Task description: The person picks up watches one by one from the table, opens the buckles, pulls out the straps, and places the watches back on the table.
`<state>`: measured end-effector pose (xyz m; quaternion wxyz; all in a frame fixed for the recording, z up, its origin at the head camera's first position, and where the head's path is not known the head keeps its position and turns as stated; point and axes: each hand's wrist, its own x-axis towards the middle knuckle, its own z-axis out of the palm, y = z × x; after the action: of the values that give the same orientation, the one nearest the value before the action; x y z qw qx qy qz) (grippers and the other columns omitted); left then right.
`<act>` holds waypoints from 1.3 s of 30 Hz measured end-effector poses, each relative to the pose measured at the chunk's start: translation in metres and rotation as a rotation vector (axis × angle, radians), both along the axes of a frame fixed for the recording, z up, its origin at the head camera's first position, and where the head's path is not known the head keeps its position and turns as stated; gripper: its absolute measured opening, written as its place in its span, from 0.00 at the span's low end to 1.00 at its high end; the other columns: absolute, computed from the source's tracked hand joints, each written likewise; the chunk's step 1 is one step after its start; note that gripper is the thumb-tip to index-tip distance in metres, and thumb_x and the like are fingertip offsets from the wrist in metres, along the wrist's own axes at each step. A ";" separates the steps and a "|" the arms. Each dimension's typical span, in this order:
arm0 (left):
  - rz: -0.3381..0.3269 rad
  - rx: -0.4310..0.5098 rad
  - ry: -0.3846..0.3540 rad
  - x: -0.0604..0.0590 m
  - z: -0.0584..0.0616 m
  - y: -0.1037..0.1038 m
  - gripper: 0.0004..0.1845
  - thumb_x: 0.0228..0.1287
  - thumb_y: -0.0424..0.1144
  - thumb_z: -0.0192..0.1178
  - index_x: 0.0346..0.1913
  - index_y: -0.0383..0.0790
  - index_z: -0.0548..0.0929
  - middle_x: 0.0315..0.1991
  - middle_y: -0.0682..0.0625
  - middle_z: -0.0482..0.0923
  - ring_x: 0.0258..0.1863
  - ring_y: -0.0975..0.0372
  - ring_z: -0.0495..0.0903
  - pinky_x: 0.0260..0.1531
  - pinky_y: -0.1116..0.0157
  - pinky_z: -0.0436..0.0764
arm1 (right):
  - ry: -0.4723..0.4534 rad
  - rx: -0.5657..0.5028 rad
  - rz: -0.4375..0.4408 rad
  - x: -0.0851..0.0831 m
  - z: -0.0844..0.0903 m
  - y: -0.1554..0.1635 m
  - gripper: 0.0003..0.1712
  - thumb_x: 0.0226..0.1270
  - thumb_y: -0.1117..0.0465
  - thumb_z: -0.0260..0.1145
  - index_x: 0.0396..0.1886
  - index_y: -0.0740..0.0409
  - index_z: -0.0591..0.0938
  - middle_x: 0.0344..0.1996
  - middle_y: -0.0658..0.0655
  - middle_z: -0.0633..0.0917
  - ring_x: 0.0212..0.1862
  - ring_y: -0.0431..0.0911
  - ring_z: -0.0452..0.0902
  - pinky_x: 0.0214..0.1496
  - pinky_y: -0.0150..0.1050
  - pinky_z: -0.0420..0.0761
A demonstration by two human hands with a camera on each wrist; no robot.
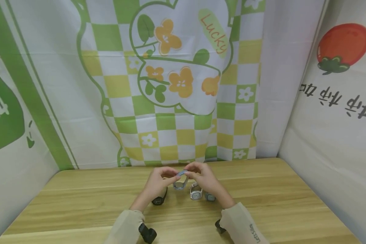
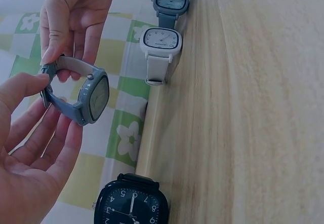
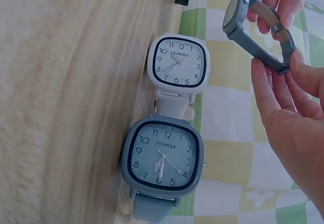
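Both hands are meeting over the middle of the counter (image 1: pixel 262 189), lifted just clear of the wood. The left hand (image 1: pixel 158 183) and the right hand (image 1: pixel 205 179) are each pinching the strap of a blue-grey watch (image 1: pixel 180 179) between thumb and fingertips, so the watch is hanging in the air between them with its case drooping below the strap. In the left wrist view the strap ends are coming together behind the case at the buckle, which is likely why the grip is so fine: only the fingertips are working there, though whether the buckle is fastened is too small to tell.

Just beyond and below the hands, three more watches are lying in a loose row across the counter. A black watch (image 1: pixel 158 200) is sitting on the left, near the left wrist. A white watch (image 1: pixel 196 194) is lying at the middle right with its dial facing up, and a second blue-grey watch (image 3: pixel 162 155) is lying just beside it on the right, apart from it but close. All three are lying flat, leaving the held one free to turn above them.

Bare wood is stretching widely to the left and right, and a narrower strip is running beyond the row to the far edge, where a checked green-and-yellow cloth (image 1: pixel 170 101) is hanging as a backdrop.
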<state>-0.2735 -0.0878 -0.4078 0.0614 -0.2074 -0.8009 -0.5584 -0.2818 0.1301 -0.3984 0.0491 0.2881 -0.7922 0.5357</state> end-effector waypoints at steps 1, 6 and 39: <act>0.002 -0.002 -0.001 0.000 -0.001 0.000 0.10 0.69 0.34 0.71 0.46 0.30 0.90 0.43 0.40 0.90 0.42 0.59 0.87 0.44 0.63 0.84 | 0.000 0.000 0.000 0.000 0.000 0.000 0.08 0.76 0.70 0.65 0.48 0.75 0.83 0.43 0.69 0.88 0.44 0.56 0.87 0.49 0.37 0.89; -0.005 -0.007 -0.017 -0.001 -0.002 0.000 0.09 0.68 0.33 0.71 0.46 0.31 0.90 0.43 0.42 0.91 0.42 0.59 0.87 0.46 0.60 0.85 | -0.001 -0.006 0.002 -0.001 0.000 0.001 0.08 0.76 0.71 0.65 0.48 0.75 0.83 0.43 0.69 0.88 0.44 0.57 0.87 0.49 0.36 0.89; 0.025 -0.072 -0.026 0.001 -0.005 -0.004 0.08 0.66 0.31 0.73 0.43 0.29 0.89 0.39 0.41 0.90 0.40 0.57 0.88 0.42 0.62 0.87 | -0.011 -0.026 -0.039 -0.004 0.000 0.005 0.08 0.76 0.70 0.66 0.47 0.74 0.84 0.43 0.68 0.88 0.44 0.53 0.86 0.50 0.38 0.89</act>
<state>-0.2726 -0.0921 -0.4132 0.0506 -0.1922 -0.8236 -0.5312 -0.2853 0.1354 -0.3982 0.0589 0.2690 -0.7908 0.5466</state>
